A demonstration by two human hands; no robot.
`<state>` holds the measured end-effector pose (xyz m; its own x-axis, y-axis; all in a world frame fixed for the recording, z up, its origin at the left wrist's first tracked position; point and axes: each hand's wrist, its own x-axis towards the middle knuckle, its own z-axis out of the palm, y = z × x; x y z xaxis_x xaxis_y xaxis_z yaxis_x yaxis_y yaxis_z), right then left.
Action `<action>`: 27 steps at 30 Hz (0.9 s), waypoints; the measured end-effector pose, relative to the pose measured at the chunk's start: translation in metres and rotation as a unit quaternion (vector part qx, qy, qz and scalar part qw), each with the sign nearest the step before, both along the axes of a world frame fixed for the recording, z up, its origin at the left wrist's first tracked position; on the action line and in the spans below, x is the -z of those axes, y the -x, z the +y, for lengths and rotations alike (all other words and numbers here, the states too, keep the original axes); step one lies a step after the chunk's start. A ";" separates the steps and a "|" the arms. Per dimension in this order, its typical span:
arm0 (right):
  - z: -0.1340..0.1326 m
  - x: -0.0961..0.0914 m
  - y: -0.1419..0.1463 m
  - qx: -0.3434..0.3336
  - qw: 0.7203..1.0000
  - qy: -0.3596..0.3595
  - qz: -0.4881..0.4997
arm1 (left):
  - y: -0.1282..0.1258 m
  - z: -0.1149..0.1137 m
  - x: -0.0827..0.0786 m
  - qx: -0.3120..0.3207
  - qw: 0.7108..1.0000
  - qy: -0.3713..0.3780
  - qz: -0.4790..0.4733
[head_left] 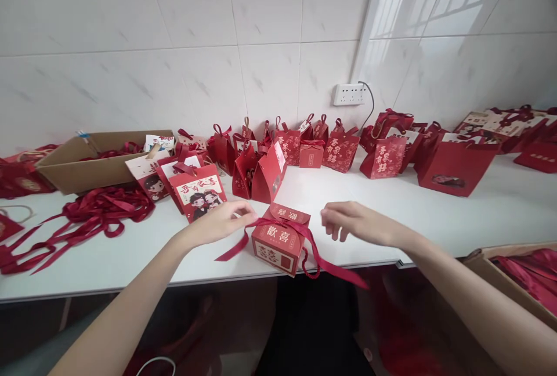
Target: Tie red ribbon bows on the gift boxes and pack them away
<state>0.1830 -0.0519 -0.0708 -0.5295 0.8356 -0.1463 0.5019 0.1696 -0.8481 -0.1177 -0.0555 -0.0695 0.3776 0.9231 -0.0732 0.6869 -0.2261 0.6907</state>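
Observation:
A red gift box [278, 242] with Chinese characters sits near the front edge of the white table, in the middle of the head view. Dark red ribbon [324, 257] crosses its top, with one tail hanging over the table edge to the right and another lying to the left. My left hand [230, 218] is closed beside the box, its fingertips pinching the ribbon's left part. Right of the box, my right hand [350, 222] hovers with loosely bent fingers apart and nothing in them. A twisted red cord handle shows at the box's right side.
Several red gift bags [339, 152] stand along the tiled wall. A heap of ribbons [104, 210] and a cardboard box [82, 176] are on the left. Another carton [474, 260] is at the right edge. A power strip [349, 94] is on the wall.

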 end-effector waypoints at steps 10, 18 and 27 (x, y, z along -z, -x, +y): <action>-0.005 0.033 0.031 -0.042 0.997 0.011 0.060 | -0.020 -0.011 0.009 0.055 0.994 0.077 -0.061; -0.006 0.036 0.030 -0.046 0.971 0.170 0.162 | -0.015 -0.014 0.032 0.023 0.981 0.079 -0.178; -0.002 0.036 0.023 -0.022 0.970 0.203 0.129 | -0.010 -0.019 0.058 0.026 0.960 0.104 -0.257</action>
